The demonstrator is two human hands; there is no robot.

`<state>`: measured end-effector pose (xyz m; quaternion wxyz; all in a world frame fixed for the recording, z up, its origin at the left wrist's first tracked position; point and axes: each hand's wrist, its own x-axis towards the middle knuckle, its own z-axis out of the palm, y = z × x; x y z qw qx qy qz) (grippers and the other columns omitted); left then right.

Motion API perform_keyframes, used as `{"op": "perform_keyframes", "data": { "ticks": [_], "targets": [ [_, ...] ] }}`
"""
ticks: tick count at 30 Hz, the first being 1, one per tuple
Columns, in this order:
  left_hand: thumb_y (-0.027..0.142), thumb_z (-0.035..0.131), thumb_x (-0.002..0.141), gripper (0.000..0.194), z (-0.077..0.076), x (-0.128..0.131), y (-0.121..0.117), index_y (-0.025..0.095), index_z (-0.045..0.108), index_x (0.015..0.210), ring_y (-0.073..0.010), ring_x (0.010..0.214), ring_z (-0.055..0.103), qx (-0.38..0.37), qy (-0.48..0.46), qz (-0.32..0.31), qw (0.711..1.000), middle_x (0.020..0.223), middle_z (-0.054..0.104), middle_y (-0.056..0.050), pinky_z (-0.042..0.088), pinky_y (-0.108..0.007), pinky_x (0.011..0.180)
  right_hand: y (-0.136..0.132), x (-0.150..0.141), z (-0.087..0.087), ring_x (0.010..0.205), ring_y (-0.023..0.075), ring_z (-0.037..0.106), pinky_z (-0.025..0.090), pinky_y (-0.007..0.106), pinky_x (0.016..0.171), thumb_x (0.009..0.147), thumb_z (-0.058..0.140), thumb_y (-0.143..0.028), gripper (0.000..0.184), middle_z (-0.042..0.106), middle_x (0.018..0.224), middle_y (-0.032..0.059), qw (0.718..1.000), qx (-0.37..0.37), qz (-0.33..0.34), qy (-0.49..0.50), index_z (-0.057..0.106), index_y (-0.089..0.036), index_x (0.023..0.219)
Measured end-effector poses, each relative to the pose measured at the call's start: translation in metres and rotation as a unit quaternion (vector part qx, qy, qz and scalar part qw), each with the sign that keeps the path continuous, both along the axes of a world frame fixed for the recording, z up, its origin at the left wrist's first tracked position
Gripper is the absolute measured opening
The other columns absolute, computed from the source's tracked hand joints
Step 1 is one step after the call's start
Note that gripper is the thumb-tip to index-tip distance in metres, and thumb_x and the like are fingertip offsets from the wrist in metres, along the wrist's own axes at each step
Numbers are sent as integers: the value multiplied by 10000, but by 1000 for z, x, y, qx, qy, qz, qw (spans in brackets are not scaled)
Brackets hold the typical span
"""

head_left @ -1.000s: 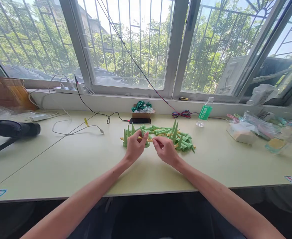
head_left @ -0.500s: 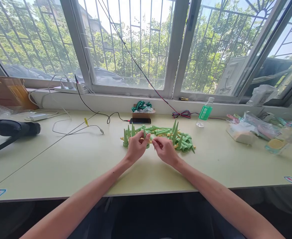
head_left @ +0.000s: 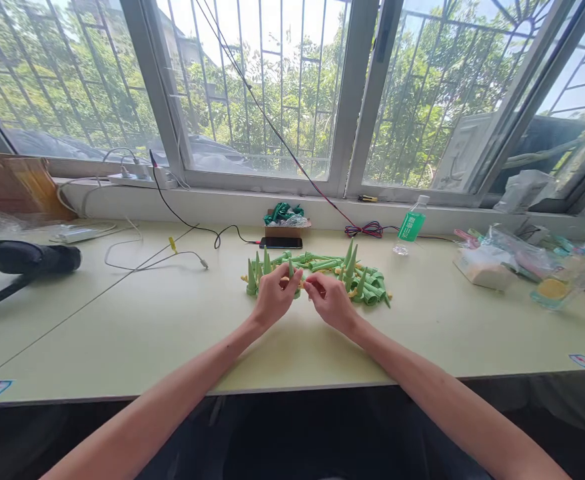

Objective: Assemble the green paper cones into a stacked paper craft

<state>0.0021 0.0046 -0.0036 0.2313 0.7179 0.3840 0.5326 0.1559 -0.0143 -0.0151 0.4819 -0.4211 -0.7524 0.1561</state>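
My left hand (head_left: 275, 293) is closed around a green cone-shaped piece (head_left: 291, 268) that stands upright, its tip showing above the fingers. Close to its right, my right hand (head_left: 328, 300) pinches at a small yellowish bit beside the cone; the fingers hide most of it. Several upright green cones (head_left: 251, 277) stand just left of my left hand. Beyond and right of my right hand lies a heap of green cones and tubes (head_left: 370, 290), some upright, some on their sides, with yellow bits among them.
Behind the green pieces are a black phone (head_left: 281, 243) on a cable and a small box (head_left: 287, 230) with green wrapping. A water bottle (head_left: 410, 227) stands at the back right, near coiled wire (head_left: 365, 229). A black headset (head_left: 22, 263) lies left; a tissue pack (head_left: 482, 267) lies right.
Both hands stay almost in place at the same cone, with only slight finger movement. At the far right edge, another person's arm reaches a little further into view.
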Motion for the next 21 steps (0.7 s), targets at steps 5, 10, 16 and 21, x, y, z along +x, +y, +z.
{"op": "perform_keyframes", "data": {
  "ticks": [5, 10, 16, 21],
  "targets": [
    [464, 537, 884, 367, 2, 0, -1, 176, 459, 670, -64, 445, 388, 0, -1, 8, 1000, 596, 457, 35, 289, -202, 427, 0, 0, 0, 573, 130, 520, 419, 240, 555, 928, 491, -335, 209, 599, 666, 15, 1000, -5, 10, 1, 604, -168, 874],
    [429, 544, 887, 346, 2, 0, 0, 178, 455, 666, -58, 435, 365, 3, -1, 23, 1000, 571, 427, 46, 265, -199, 420, 0, -1, -1, 617, 135, 537, 440, 241, 572, 915, 505, -315, 175, 614, 736, 33, 1000, 0, 22, 5, 601, -169, 910],
    [420, 548, 886, 340, 2, -1, 0, 178, 455, 667, -58, 437, 358, -1, 0, 21, 1000, 576, 433, 47, 261, -202, 427, 1, 0, -2, 634, 140, 544, 444, 241, 577, 916, 499, -293, 158, 614, 744, 39, 1000, 3, 27, 1, 597, -168, 916],
    [424, 545, 889, 328, 1, 0, -1, 178, 475, 684, -61, 448, 370, -3, 1, 10, 1000, 600, 459, 40, 278, -203, 433, 3, 0, -4, 611, 131, 532, 430, 233, 571, 923, 492, -288, 153, 604, 713, 22, 999, -5, 32, 4, 591, -172, 905]
  ]
}}
